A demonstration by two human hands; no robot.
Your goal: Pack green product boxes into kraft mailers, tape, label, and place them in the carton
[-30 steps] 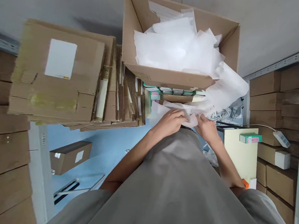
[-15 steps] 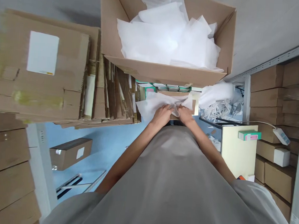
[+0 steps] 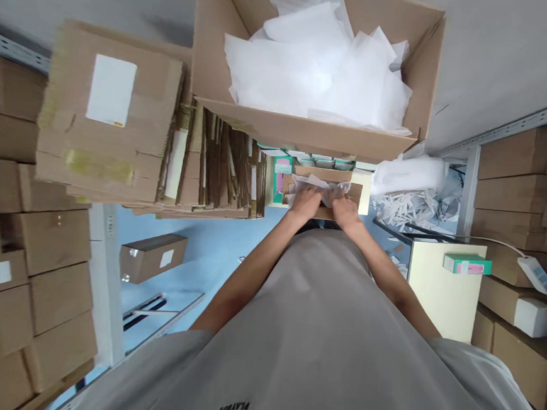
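Both my hands are out in front of my grey shirt, at a small brown carton [image 3: 356,194] below a large carton. My left hand [image 3: 306,201] and my right hand [image 3: 346,212] are closed side by side on a crumpled white foam sheet [image 3: 320,183], which is bunched at the small carton's opening. Most of the sheet is hidden by my fingers. The large open carton [image 3: 302,131] just beyond is filled with loose white foam sheets [image 3: 312,69].
A stack of flattened cartons [image 3: 118,129] stands on the left. Teal boxes [image 3: 283,174] sit beside the small carton. Shredded white paper [image 3: 410,203] and a cream table [image 3: 437,294] with a teal-pink box [image 3: 468,264] are on the right. Shelves of cartons line both sides; one carton [image 3: 153,257] lies on the blue floor.
My hands have moved forward and closer together. The white sheet, earlier spread wide between them, is now bunched up small at the brown carton.
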